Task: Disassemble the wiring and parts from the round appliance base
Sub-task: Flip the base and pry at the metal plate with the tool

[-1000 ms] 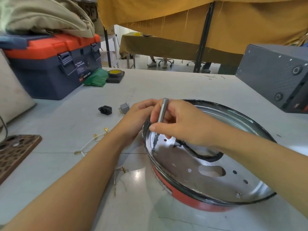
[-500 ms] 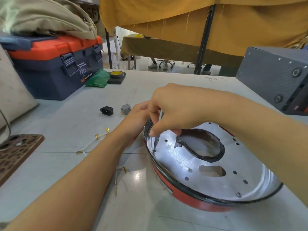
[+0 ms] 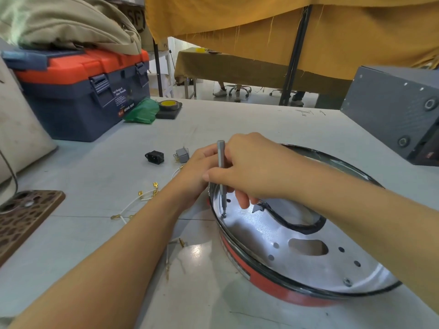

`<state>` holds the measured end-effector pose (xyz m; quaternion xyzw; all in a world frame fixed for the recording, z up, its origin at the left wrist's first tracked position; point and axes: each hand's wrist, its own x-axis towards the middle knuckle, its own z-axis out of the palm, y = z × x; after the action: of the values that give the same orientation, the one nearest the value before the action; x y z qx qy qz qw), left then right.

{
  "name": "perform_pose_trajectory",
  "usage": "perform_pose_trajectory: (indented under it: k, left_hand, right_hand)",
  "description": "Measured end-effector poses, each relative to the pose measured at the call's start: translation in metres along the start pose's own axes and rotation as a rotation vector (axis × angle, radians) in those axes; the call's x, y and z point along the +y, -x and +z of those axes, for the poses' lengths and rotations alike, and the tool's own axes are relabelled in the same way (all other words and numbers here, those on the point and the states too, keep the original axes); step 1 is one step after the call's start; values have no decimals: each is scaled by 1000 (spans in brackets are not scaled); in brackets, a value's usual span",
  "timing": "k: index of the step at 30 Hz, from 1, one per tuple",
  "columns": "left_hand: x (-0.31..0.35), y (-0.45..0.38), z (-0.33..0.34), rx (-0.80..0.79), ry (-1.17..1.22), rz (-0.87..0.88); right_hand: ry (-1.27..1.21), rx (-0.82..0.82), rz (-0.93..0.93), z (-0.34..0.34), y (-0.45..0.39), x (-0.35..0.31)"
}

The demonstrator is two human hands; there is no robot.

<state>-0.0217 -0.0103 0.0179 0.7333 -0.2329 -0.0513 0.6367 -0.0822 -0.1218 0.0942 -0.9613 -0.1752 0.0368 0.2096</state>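
Mid-frame: right hand [image 3: 251, 167] pinched screwdriver [image 3: 221, 172] upright on a screw [image 3: 223, 215] in base [image 3: 297, 236]; left hand [image 3: 197, 176] gripped the rim, prob. to steady it.

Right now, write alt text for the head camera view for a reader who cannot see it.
A person's right hand holds a slim grey screwdriver upright on a screw inside a round metal appliance base, while the left hand steadies its rim. On the grey table to the left lie loose white wires, a black socket and a toolbox.
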Motion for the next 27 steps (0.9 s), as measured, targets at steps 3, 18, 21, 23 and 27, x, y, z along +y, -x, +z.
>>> perform_pose_trajectory:
  k: [3,18,21,23,27]
  left_hand:
    - [1,0,0,-3,-33,-5]
    - [2,-1,1,2,139,-48]
    - [2,-1,1,7,143,-54]
    - [3,-1,1,12,140,-55]
    - [2,-1,1,7,151,-58]
  right_hand:
    - [-63,-68,14,-1,1,0]
    - [-384,-154,-66,1,10,20]
    - [-330,-173,-94,-2,8,21]
    - [-308,-193,-104,-3,7,23]
    - [-317,-233,-133,-6,4,28]
